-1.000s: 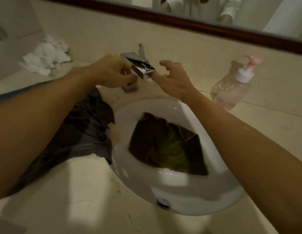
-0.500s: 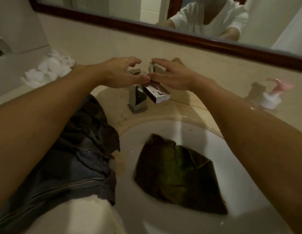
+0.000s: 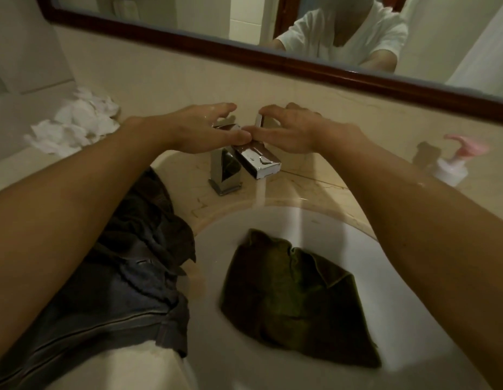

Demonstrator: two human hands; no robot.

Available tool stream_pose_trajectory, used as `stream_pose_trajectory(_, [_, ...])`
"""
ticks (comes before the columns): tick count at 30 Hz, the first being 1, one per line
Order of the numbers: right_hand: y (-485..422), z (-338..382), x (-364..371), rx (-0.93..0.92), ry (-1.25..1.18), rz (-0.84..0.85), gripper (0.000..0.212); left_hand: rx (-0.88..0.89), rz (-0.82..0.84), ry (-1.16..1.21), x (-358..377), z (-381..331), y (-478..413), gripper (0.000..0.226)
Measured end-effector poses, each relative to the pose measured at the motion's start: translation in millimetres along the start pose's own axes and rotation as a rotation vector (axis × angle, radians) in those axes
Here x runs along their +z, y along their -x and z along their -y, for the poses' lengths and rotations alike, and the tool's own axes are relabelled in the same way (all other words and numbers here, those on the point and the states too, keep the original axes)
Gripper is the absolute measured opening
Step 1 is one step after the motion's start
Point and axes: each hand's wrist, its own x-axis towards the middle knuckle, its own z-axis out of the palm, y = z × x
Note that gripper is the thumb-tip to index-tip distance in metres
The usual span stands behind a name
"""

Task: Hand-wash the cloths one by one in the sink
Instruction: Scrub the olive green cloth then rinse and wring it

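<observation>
A dark green cloth [image 3: 295,299] lies crumpled in the white sink [image 3: 374,266]. Water [image 3: 261,192] runs from the chrome faucet [image 3: 258,161] into the basin just behind the cloth. My right hand [image 3: 298,130] pinches the upright faucet lever [image 3: 258,121] between forefinger and thumb. My left hand [image 3: 199,128] rests on the top of the faucet with its fingers relaxed and spread, its thumb touching my right thumb. A pile of dark grey cloths [image 3: 126,277] lies on the counter left of the sink, partly under my left forearm.
Crumpled white tissue [image 3: 75,122] lies at the back left of the beige counter [image 3: 301,178]. A pump soap bottle [image 3: 453,164] stands at the back right. A wood-framed mirror [image 3: 244,54] runs along the wall above the faucet.
Both hands came together on the faucet, and the right hand took hold of the lever. A stream of water now falls from the spout into the sink.
</observation>
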Motion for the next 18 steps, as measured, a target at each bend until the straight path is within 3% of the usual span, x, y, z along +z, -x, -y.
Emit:
stream_pose_trajectory(5, [1.8, 0.0, 0.5, 0.06, -0.105, 0.093, 0.103, 0.006, 0.007, -0.036, -0.7, -0.1, 4.0, 0.092])
stream_pose_trajectory(9, [39.9, -8.9, 13.2, 0.051, -0.542, 0.098, 0.09, 0.02, 0.009, -0.074, -5.8, -16.7, 8.7, 0.092])
stream_pose_trajectory(13, [85.9, -44.0, 26.2, 0.106, -0.67, 0.041, 0.095, 0.071, 0.021, -0.078, -2.3, -59.5, 13.1, 0.092])
stream_pose_trajectory(16, [127.8, -74.4, 31.8, 0.131, -0.716, -0.058, 0.083, 0.122, 0.033, -0.006, 18.3, -105.5, 14.3, 0.087])
stream_pose_trajectory(18, [155.2, -92.3, 37.9, 0.16, -0.749, -0.15, 0.062, 0.156, 0.042, 0.067, 37.9, -136.1, 14.8, 0.084])
